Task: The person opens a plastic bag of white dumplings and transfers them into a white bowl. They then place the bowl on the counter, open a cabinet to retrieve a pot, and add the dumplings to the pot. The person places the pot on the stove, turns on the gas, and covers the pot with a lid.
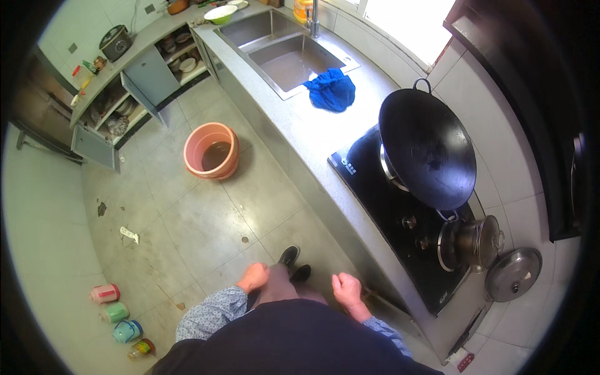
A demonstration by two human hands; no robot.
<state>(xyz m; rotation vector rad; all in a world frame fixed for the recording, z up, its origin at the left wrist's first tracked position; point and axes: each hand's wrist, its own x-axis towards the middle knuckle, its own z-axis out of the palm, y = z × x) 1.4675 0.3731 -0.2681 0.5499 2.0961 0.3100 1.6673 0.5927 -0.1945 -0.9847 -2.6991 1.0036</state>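
My left hand (254,276) hangs low in front of my body with its fingers curled, over my thigh; no object shows in it. My right hand (347,289) is also curled, beside the counter's front, and nothing is visible in it. To the right, a large black wok (426,149) sits on the rear burner of a black glass gas hob (389,211). A steel pot (480,243) stands by the nearer burner. Farther along the counter, a blue cloth (332,90) lies crumpled at the edge of a double steel sink (300,61) with cloudy water in one basin.
On the floor ahead stands a pink bucket (211,150) holding dark liquid. Cabinet doors (140,96) hang open at the far left. Several thermos flasks (115,311) line the left wall. A metal lid (514,275) leans against the tiles. A green-white bowl (220,14) rests past the sink.
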